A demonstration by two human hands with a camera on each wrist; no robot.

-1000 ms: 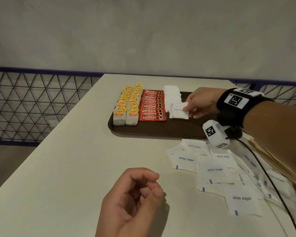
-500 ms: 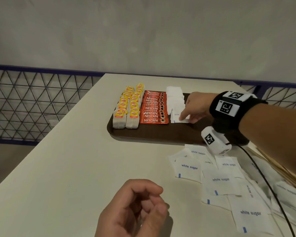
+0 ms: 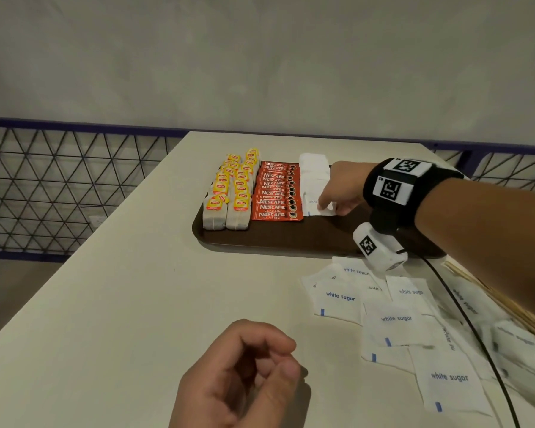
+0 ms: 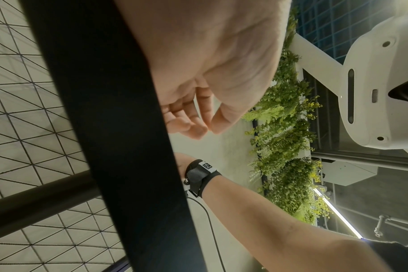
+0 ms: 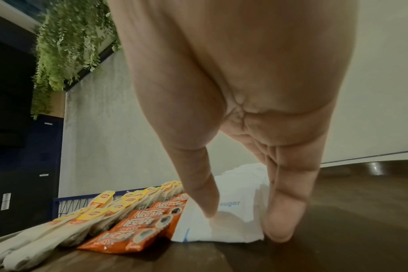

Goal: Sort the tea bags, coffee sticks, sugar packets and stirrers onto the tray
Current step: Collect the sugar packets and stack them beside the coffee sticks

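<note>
A dark brown tray [image 3: 291,239] holds two rows of yellow-tagged tea bags [image 3: 229,196], a row of red coffee sticks [image 3: 275,196] and a row of white sugar packets [image 3: 314,171]. My right hand [image 3: 332,208] reaches over the tray, and its straight fingers press the front sugar packet [image 3: 311,205] down at the near end of that row. In the right wrist view one fingertip of the right hand [image 5: 243,224] is on the packet [image 5: 221,231] and another touches the tray [image 5: 337,230] beside it. My left hand [image 3: 275,362] sits near the table's front edge, loosely curled and empty.
Several loose white sugar packets [image 3: 396,319] lie spread on the table in front of the tray. Thin wooden stirrers [image 3: 507,307] lie at the far right, partly under my forearm. A black cable [image 3: 464,316] runs over the packets. A mesh railing stands left of the table.
My right hand carried a pinched sugar packet down and laid it flat at the near end of the sugar row; its fingers now press it. The left hand stayed put.
</note>
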